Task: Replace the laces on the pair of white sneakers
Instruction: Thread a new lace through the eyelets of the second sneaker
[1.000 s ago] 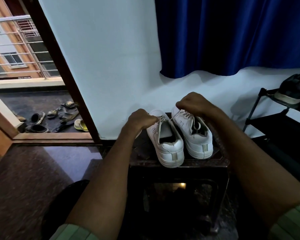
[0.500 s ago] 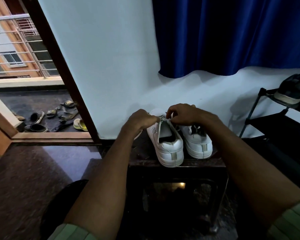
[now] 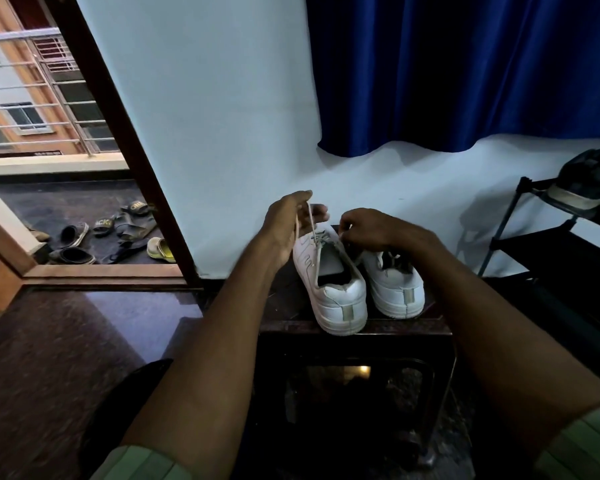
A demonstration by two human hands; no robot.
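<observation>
Two white sneakers stand heels toward me on a small dark table [image 3: 409, 325]. The left sneaker [image 3: 329, 285] has a white lace [image 3: 311, 223] running up from its eyelets. My left hand [image 3: 288, 223] is raised above the shoe's toe and pinches that lace, which is stretched taut. My right hand [image 3: 368, 228] is curled over the laced front of the left sneaker, fingertips at the eyelets, pinching the lace there. The right sneaker [image 3: 394, 289] stands beside it, its front hidden under my right hand and wrist.
A blue curtain [image 3: 465, 71] hangs on the pale wall behind. A black shoe rack [image 3: 548, 237] with a shoe on it stands at the right. An open doorway at left shows sandals [image 3: 118, 233] on a balcony floor. The floor is dark polished stone.
My left hand has risen from beside the shoe's toe, pulling the lace upward. My right hand moved from the right sneaker's laces across to the left sneaker's eyelets.
</observation>
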